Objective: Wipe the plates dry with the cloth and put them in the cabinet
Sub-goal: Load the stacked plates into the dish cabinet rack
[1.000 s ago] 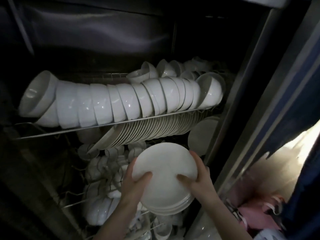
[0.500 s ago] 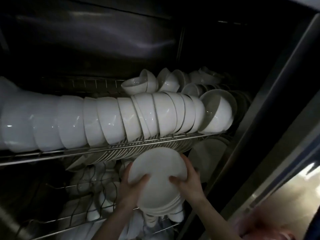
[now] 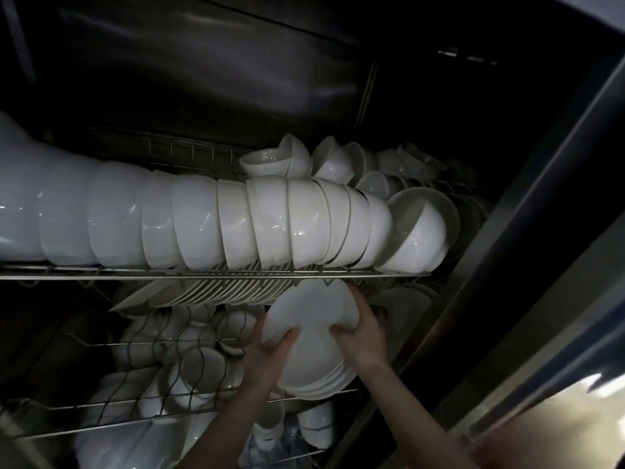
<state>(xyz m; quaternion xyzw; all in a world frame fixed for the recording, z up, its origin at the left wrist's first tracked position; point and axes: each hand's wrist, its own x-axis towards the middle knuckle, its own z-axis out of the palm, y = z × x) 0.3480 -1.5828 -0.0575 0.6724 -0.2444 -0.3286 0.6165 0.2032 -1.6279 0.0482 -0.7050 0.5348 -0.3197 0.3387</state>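
A stack of white plates (image 3: 313, 336) is tilted on edge inside the dark steel cabinet (image 3: 527, 211), just under the upper wire shelf (image 3: 209, 274). My left hand (image 3: 269, 358) grips the stack's left rim, thumb on the top face. My right hand (image 3: 363, 333) holds the right rim, fingers reaching up behind it. To the left of the stack a row of upright white plates (image 3: 216, 291) stands in the rack. No cloth is in view.
A long row of nested white bowls (image 3: 203, 221) lies on the upper shelf, more bowls (image 3: 324, 160) behind. Small cups and bowls (image 3: 189, 360) fill the lower wire rack. A large plate (image 3: 406, 313) leans at the right wall. The door frame (image 3: 507, 350) borders the right.
Both hands have carried the plate stack up and deeper into the cabinet, until its top edge reaches the upper shelf. My view has moved closer and tilted up.
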